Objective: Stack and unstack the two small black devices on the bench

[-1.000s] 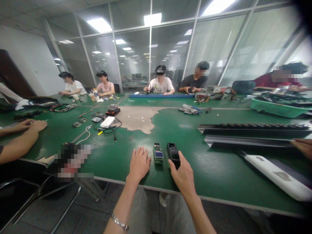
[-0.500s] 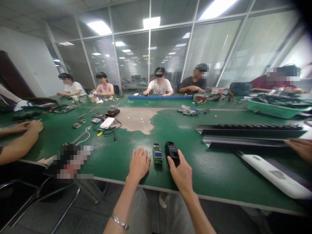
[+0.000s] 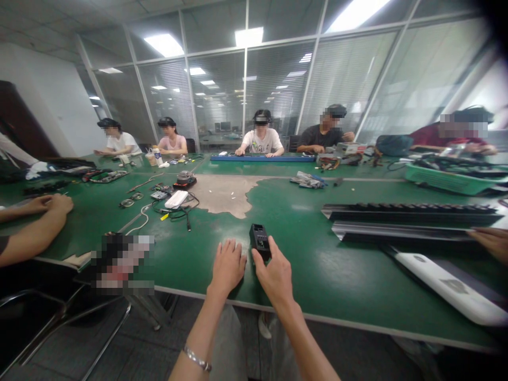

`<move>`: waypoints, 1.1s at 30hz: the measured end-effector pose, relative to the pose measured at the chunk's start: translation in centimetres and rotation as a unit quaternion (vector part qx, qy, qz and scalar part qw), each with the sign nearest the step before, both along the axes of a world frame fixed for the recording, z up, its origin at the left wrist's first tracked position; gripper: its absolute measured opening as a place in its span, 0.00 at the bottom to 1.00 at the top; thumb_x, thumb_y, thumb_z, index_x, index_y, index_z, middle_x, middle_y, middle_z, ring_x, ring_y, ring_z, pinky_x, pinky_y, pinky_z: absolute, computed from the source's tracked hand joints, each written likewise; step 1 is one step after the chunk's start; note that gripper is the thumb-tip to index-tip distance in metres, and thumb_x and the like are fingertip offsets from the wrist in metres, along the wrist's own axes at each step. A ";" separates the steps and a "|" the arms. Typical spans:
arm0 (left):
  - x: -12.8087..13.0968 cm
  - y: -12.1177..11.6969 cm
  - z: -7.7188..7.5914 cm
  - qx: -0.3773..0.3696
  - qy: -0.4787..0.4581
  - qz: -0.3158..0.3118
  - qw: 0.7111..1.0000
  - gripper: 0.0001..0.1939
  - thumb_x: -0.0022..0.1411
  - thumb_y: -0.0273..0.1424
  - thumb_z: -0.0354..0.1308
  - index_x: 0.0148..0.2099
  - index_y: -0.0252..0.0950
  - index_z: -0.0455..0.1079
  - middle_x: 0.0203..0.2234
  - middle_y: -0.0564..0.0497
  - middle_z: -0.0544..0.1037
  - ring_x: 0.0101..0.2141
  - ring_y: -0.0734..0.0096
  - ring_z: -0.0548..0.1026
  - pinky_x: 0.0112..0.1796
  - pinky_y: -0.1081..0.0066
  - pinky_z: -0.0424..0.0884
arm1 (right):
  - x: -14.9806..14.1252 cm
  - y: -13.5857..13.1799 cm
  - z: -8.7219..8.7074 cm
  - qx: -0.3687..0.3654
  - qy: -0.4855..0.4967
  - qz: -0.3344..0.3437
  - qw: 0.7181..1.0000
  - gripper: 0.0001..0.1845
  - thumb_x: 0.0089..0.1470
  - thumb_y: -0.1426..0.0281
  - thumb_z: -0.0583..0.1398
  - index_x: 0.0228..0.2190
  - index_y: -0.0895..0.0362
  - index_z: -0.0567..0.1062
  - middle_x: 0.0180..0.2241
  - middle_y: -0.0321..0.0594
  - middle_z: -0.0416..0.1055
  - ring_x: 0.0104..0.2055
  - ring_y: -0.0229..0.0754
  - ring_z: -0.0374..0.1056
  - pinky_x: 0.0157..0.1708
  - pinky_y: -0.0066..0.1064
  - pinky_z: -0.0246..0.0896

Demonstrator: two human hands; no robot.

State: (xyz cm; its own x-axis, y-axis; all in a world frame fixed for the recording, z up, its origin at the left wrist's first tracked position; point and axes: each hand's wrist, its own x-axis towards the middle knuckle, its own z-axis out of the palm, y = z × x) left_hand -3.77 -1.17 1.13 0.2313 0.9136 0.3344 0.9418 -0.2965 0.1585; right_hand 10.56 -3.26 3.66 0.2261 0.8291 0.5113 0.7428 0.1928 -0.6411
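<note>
My right hand (image 3: 277,271) is closed round a black plastic housing (image 3: 259,237), thumb on its near left side and fingers on the right. The housing has square openings at its far end and a slot through which something like circuitry shows. It stands where the small circuit board with a screen lay, and that board is hidden from view. Just left of the housing, my left hand (image 3: 227,269) rests palm down on the green table (image 3: 301,296), fingers stretched out, holding nothing.
Long black metal rails (image 3: 397,233) and a white elongated device (image 3: 448,288) lie to the right. A white box (image 3: 176,199) with cables sits ahead on the left. A green basket (image 3: 456,180) stands far right. Co-workers sit around the table; one's forearms (image 3: 43,222) rest at left.
My right hand has carried the black housing leftward to the spot of the small circuit board, which no longer shows. My left hand has stayed in place.
</note>
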 end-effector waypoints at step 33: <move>0.0 0.0 0.2 -0.013 0.001 0.001 1.000 0.22 0.70 0.38 0.42 0.61 0.37 0.63 0.63 0.42 0.63 0.64 0.56 0.56 0.63 0.51 0.51 | -0.2 0.7 -3.8 0.020 -0.046 0.042 0.998 0.32 0.61 0.61 0.53 0.61 0.67 0.60 0.59 0.59 0.62 0.61 0.53 0.61 0.57 0.46 0.59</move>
State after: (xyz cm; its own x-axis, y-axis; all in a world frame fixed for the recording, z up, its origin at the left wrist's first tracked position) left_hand -3.78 -1.15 1.34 0.2299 0.9222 0.3108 0.9429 -0.2902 0.1635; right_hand 10.34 -2.52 -0.12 0.1074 0.8221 0.5591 0.7781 0.2805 -0.5620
